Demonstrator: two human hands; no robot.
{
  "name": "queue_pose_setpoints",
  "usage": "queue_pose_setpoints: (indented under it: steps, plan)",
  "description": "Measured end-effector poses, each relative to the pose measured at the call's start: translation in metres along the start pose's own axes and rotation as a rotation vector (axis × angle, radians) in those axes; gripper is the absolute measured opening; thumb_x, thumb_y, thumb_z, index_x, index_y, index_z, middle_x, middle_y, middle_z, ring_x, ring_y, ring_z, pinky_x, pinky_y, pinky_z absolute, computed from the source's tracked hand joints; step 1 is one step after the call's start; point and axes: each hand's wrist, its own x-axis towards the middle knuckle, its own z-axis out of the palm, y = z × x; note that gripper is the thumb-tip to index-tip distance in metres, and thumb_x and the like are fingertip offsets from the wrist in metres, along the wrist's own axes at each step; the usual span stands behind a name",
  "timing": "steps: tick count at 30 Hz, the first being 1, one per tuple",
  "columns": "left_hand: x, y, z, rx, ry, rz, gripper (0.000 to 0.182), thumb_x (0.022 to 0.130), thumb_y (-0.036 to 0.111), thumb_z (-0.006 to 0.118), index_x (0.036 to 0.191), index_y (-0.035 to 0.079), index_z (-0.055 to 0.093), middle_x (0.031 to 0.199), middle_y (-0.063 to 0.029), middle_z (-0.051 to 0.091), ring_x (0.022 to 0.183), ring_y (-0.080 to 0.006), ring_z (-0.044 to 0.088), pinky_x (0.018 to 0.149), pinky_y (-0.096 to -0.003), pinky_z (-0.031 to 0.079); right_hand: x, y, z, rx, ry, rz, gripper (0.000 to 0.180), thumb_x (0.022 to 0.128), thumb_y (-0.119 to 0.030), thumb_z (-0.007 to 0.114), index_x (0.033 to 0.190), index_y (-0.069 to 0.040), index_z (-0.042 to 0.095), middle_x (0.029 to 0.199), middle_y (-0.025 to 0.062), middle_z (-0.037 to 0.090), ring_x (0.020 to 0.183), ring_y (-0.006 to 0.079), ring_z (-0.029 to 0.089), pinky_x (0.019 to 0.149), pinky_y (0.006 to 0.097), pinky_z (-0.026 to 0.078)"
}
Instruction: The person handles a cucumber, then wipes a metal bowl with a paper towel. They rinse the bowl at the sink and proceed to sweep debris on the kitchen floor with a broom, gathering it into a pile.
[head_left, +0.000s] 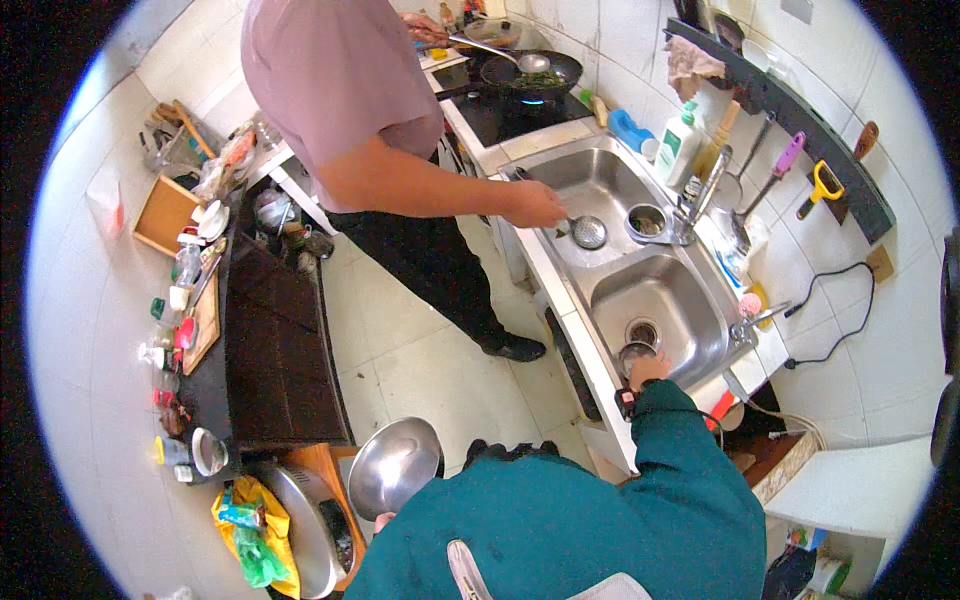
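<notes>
My left hand (384, 521), mostly hidden by my green sleeve, grips the rim of a stainless steel bowl (397, 466). The bowl is tilted, its shiny rounded face towards the camera. My right hand (649, 367) reaches into the near sink basin (675, 300) and holds a small round metal dish (634, 351); the hand covers part of it. Beside that dish lies the drain (643, 332). In the far basin (600, 169), another person's hand (536, 204) holds a perforated skimmer (588, 232).
That person (352, 97) stands ahead, their other hand (424, 28) holding a ladle (532, 63) over a wok (551, 79) on a lit burner. A faucet (709, 184) and soap bottle (677, 146) line the wall. To the left stands a dark cabinet (277, 360) with jars.
</notes>
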Motion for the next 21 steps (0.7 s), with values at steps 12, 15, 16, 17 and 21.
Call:
queue_pose_setpoints:
  steps: [12,15,16,17,21]
  plan:
    - [-0.030,0.002,0.013,-0.089,0.053,-0.136,0.015,0.080,0.010,0.067,0.087,-0.001,0.073,0.082,-0.0087,0.069,0.073,-0.0156,0.060,0.068,-0.0354,0.050,0.046,0.008,0.049,0.503,0.122,-0.456,0.033,0.088,-0.019,0.054,0.120,-0.016,0.062,0.114,0.0242,0.061,0.104,0.0399,0.060,0.086,0.0490,0.050]
    - [-0.028,0.004,0.014,-0.114,0.064,-0.163,0.015,0.080,0.011,0.067,0.087,-0.001,0.074,0.081,-0.0088,0.069,0.073,-0.0156,0.060,0.068,-0.0353,0.050,0.048,0.005,0.044,0.388,0.107,-0.372,0.029,0.080,-0.016,0.057,0.105,-0.007,0.067,0.101,0.0258,0.064,0.095,0.0427,0.062,0.082,0.0481,0.050]
    - [-0.028,0.006,0.014,-0.120,0.068,-0.170,0.015,0.080,0.011,0.067,0.087,-0.001,0.074,0.081,-0.0089,0.069,0.073,-0.0156,0.060,0.068,-0.0353,0.050,0.045,0.003,0.039,0.372,0.096,-0.299,0.029,0.076,-0.015,0.059,0.100,-0.003,0.069,0.094,0.0266,0.066,0.092,0.0438,0.063,0.080,0.0479,0.050]
    - [-0.027,0.008,0.014,-0.130,0.071,-0.179,0.015,0.080,0.011,0.067,0.087,-0.001,0.074,0.081,-0.0089,0.069,0.073,-0.0156,0.060,0.068,-0.0353,0.050,0.042,0.002,0.032,0.350,0.115,-0.342,0.026,0.079,-0.016,0.057,0.100,-0.005,0.069,0.095,0.0247,0.066,0.092,0.0424,0.063,0.081,0.0474,0.051]
    - [-0.022,0.015,0.011,-0.182,0.085,-0.220,0.015,0.081,0.011,0.067,0.087,-0.001,0.074,0.081,-0.0091,0.069,0.072,-0.0156,0.060,0.067,-0.0353,0.050,0.021,-0.006,0.003,0.315,0.178,-0.307,0.018,0.087,-0.020,0.055,0.093,-0.009,0.068,0.092,0.0197,0.068,0.089,0.0381,0.066,0.078,0.0467,0.053]
